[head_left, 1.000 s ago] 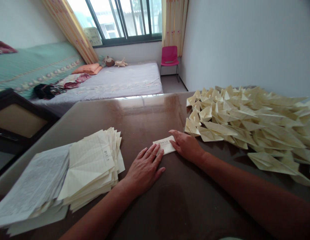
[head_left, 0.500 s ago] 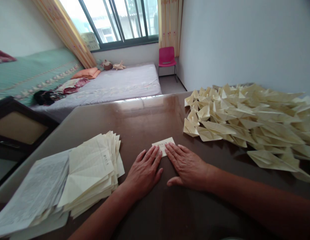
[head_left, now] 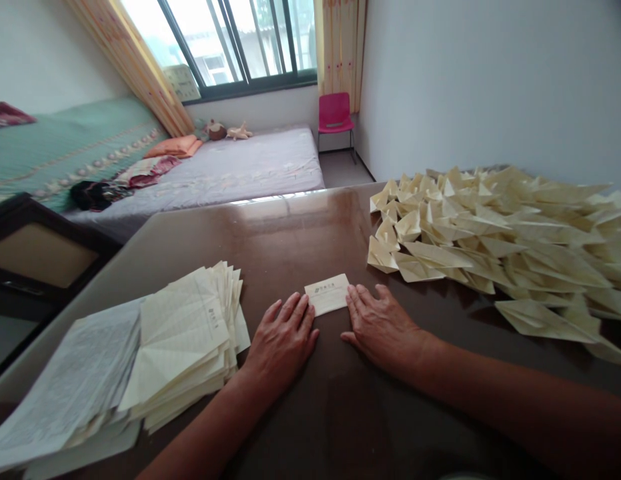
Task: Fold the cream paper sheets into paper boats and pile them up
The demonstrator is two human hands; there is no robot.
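You have one view, from the camera worn on your head, looking forward and down over the brown table (head_left: 290, 247). It looks from above the near side, with your left hand (head_left: 283, 337) and your right hand (head_left: 385, 327) close to it, just below the middle of the view. It faces past the table's far edge, across the bed (head_left: 270, 160), to the far window (head_left: 265, 43). Its wide sweep runs from the dark cabinet (head_left: 45, 260) at left to the pale wall (head_left: 490, 87) at right.
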